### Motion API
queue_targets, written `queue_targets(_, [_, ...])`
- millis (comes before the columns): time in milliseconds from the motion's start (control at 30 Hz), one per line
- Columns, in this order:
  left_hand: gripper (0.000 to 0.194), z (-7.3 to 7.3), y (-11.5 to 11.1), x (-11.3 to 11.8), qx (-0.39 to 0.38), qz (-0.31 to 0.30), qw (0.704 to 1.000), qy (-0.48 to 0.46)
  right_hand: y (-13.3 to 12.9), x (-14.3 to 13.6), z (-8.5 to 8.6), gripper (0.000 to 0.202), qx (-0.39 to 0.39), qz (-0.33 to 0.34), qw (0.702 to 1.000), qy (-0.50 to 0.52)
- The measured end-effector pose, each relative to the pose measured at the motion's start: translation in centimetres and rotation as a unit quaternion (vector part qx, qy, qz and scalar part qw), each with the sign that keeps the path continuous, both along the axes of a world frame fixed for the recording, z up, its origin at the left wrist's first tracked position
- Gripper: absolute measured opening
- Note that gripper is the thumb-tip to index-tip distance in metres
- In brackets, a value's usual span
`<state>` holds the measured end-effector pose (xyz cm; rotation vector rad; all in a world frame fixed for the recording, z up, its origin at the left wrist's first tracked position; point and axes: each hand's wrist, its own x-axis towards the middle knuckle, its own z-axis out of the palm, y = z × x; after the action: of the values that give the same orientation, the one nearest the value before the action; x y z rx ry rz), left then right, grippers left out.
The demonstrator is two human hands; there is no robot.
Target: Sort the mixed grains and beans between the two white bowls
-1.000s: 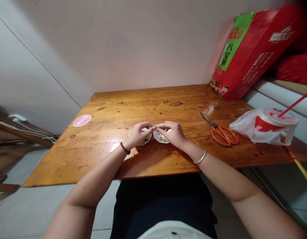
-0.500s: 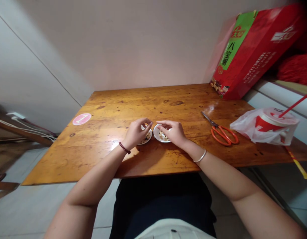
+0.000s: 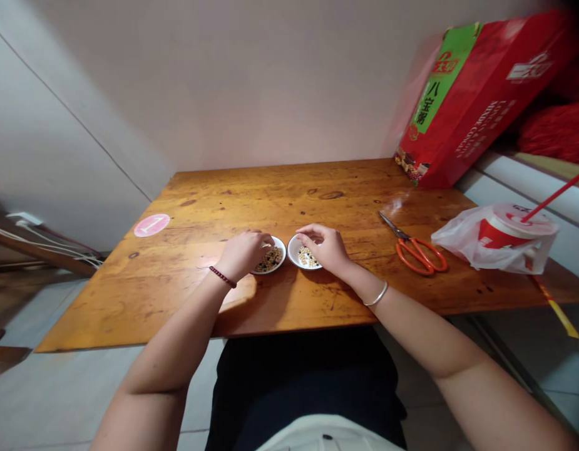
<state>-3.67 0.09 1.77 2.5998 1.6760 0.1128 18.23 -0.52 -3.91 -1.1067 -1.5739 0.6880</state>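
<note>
Two small white bowls stand side by side near the table's front. The left bowl (image 3: 280, 252) holds a mix of pale and dark beans (image 3: 271, 260); in the right bowl (image 3: 293, 250) lie mostly pale beans (image 3: 307, 257). My left hand (image 3: 245, 254) is over the left side of its bowl, fingers curled together at the beans; what they pinch is hidden. Above the right bowl my right hand (image 3: 330, 250) is bent, its thumb and forefinger nearly meeting near the far rim. Anything between those fingertips is too small to make out.
Orange-handled scissors (image 3: 419, 255) lie right of the bowls on the wooden table (image 3: 251, 194). Farther right is a bagged red-and-white cup (image 3: 502, 228) with a straw. A red box (image 3: 481, 100) leans at the back right, and a pink round sticker (image 3: 151, 225) marks the left.
My left hand has moved left and down from between the bowls to the left bowl's beans, uncovering more of that bowl. My right hand stays over the right bowl.
</note>
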Motion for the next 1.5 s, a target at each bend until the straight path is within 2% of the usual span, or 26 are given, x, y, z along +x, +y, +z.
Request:
queue_targets(167, [0.022, 0.3, -0.4, 0.5, -0.031, 0.014, 0.999, 0.034, 0.0, 0.0, 0.0, 0.014, -0.001, 0.026, 1.000, 0.005])
queue_targets(433, [0.025, 1.0, -0.8, 0.8, -0.036, 0.022, 0.998, 0.054, -0.3, 0.0, 0.3, 0.014, -0.004, 0.012, 1.000, -0.028])
queue_targets(700, [0.028, 0.6, -0.7, 0.9, -0.028, 0.017, 0.998, 0.057, -0.2, 0.1, 0.5, 0.014, 0.016, -0.008, 0.997, -0.080])
queue_targets(933, [0.027, 0.2, -0.7, 0.9, -0.023, 0.017, 0.997, 0.067, -0.3, 0.1, 0.0, 0.017, -0.030, 0.005, 0.990, -0.135])
queue_targets(1100, [0.029, 0.0, -0.6, 0.9, -0.006, 0.007, 0.997, 0.082, -0.5, 0.2, 0.4, 0.018, -0.049, -0.015, 0.985, -0.165])
queue_targets(1267, [0.032, -0.2, -0.7, 1.0, -0.005, 0.009, 0.997, 0.080, -0.5, 0.3, 0.7, 0.016, -0.044, -0.031, 0.983, -0.174])
queue_targets(1500, [0.033, 0.1, -0.9, 1.0, 0.012, 0.006, 0.998, 0.067, -0.2, 0.2, 0.2, 0.014, -0.035, -0.020, 0.985, -0.166])
